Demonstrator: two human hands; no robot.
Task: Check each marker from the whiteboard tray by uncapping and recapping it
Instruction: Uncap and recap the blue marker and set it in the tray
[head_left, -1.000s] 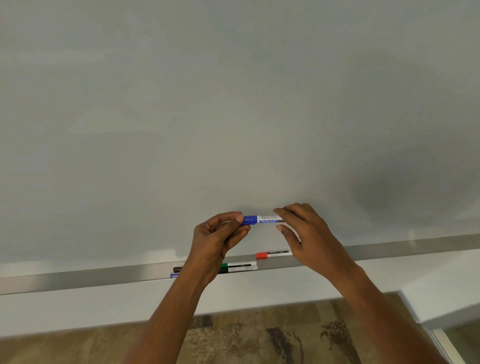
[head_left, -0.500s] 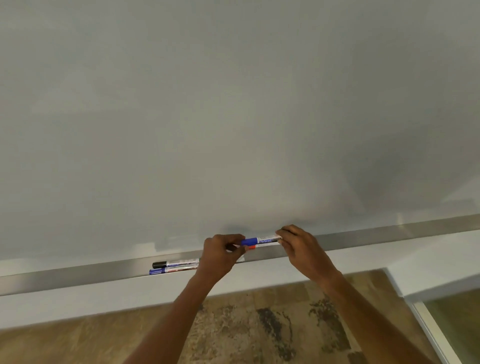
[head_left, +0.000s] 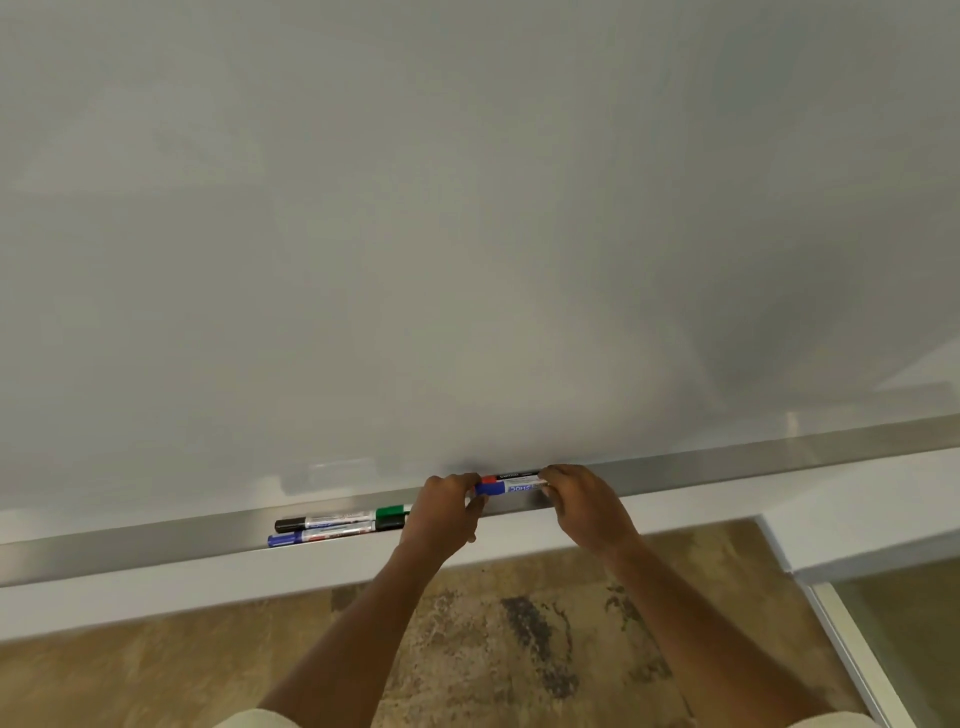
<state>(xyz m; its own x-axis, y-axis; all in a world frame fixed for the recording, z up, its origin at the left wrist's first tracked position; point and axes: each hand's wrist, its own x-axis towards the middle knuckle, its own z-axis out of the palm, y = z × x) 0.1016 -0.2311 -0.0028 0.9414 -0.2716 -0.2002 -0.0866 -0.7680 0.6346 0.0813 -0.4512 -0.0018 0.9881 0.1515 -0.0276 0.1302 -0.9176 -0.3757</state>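
Observation:
A blue-capped marker is held level just over the metal whiteboard tray. My left hand pinches its blue cap end and my right hand grips the white barrel end. Right behind it a red-capped marker lies in the tray. Further left in the tray lie a black-capped marker, another blue-capped marker and a green-capped marker, the last partly hidden by my left hand.
The whiteboard fills the upper view. Below the tray runs a white ledge, then a brown patterned floor. A glass panel frame stands at the lower right.
Both hands have lowered the blue-capped marker from in front of the board down to the tray. The view has shifted, so more markers show at the left.

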